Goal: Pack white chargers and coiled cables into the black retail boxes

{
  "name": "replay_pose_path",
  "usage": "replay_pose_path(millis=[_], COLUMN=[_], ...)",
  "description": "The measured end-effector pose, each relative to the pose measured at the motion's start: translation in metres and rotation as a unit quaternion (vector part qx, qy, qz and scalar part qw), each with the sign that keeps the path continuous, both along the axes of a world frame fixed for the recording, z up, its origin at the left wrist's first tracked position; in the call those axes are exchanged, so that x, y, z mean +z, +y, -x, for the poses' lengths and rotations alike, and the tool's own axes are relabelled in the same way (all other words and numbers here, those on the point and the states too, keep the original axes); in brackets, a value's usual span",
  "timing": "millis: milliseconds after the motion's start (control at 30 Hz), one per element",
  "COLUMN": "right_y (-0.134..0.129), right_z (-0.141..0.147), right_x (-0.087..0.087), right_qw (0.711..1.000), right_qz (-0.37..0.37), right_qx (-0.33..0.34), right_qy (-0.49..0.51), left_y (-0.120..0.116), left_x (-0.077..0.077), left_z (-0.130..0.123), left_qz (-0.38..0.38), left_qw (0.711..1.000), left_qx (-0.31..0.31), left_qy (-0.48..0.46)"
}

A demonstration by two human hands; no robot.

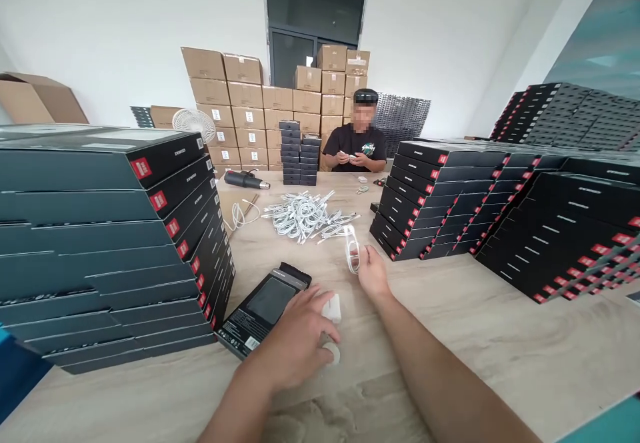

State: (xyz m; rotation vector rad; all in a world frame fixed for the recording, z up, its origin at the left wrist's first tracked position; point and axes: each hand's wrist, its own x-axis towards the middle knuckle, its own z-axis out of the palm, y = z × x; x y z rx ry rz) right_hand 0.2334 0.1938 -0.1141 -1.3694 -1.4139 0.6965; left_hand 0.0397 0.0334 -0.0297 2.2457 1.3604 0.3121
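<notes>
Over the table [500, 336], the right hand [373, 271] pinches a white cable [349, 246], already coiled; the left hand [304, 331] curves over a white block [333, 310] and a pale disc [333, 352], whether gripping either I cannot tell. The coil is outside the black box [269, 303], whose end flap [296, 272] seems open, and more cables [300, 215] lie heaped beyond. The held one looks slim, narrowly looped.
</notes>
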Motion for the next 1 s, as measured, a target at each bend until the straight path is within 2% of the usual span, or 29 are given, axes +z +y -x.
replay_pose_path(millis=[167, 400, 600, 767, 867, 1000], right_y=[-0.004, 0.001, -0.002, -0.006, -0.006, -0.005], right_z=[-0.002, -0.003, -0.004, -0.003, -0.003, -0.003], right_x=[-0.007, -0.002, 0.003, 0.01, 0.013, 0.013], right_qw=[0.994, 0.987, 0.986, 0.986, 0.986, 0.985], right_qz=[0.002, -0.012, -0.017, -0.014, -0.007, -0.002], right_qx=[-0.017, -0.009, 0.001, -0.002, 0.001, 0.004], right_qy=[0.108, 0.161, 0.165, 0.165, 0.167, 0.175], left_y=[0.006, 0.013, 0.019, 0.022, 0.018, 0.014], left_x=[0.0, 0.011, 0.018, 0.027, 0.037, 0.047], left_z=[-0.004, -0.017, -0.029, -0.042, -0.046, -0.045], left_qz=[-0.037, -0.053, -0.105, -0.127, -0.115, -0.11], left_qw=[0.999, 0.995, 0.972, 0.948, 0.949, 0.966], left_qx=[-0.017, -0.047, -0.161, -0.264, -0.267, -0.201], left_qy=[0.036, 0.066, 0.136, 0.121, 0.121, 0.117])
